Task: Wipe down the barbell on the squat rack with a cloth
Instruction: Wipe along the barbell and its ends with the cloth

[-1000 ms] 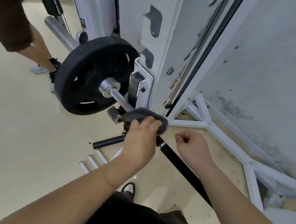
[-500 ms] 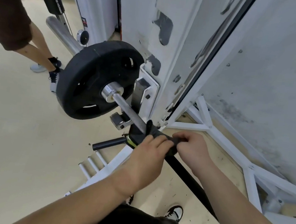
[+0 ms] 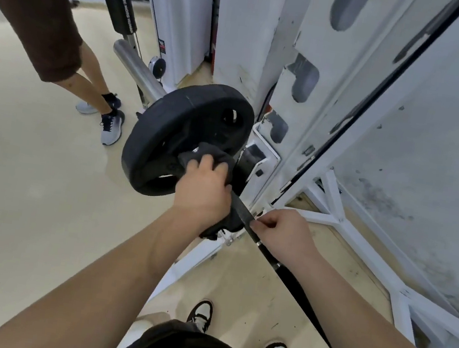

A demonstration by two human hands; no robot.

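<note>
At centre frame, the cloth [image 3: 210,155] is gripped around the barbell [image 3: 241,209] by the left hand [image 3: 202,192], beside the weight plate [image 3: 166,136]; the barbell is pinched by the right hand [image 3: 283,233].

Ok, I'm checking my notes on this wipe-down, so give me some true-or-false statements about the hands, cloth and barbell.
1. The left hand holds a dark cloth on the barbell, right by the weight plate. True.
2. The right hand hangs free of the barbell. False: it holds the shaft.
3. The weight plate is black. True.
4. The cloth is white. False: it is dark grey.
</note>
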